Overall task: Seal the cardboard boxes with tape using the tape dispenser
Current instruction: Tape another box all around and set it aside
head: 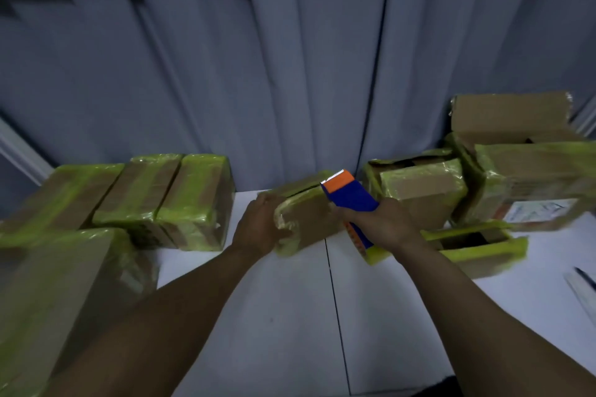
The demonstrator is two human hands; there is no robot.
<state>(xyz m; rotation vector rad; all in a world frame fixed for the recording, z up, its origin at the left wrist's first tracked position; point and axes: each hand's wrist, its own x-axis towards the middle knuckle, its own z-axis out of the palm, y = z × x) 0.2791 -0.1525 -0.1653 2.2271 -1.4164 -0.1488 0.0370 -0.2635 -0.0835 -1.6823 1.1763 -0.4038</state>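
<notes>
A small cardboard box (309, 216) with yellow-green tape on its edges sits tilted at the table's middle back. My left hand (261, 226) holds its left end, fingers curled round the taped corner. My right hand (380, 224) grips a blue and orange tape dispenser (350, 195), its toothed end pointing up over the box's right side. A yellow tape roll (374, 255) shows below that hand.
Several taped boxes (167, 200) stand at the left, with a larger one (58, 293) near me. More boxes (422, 187) crowd the right, one with an open top (474, 242). White table (277, 316) in front; grey curtain (258, 74) behind.
</notes>
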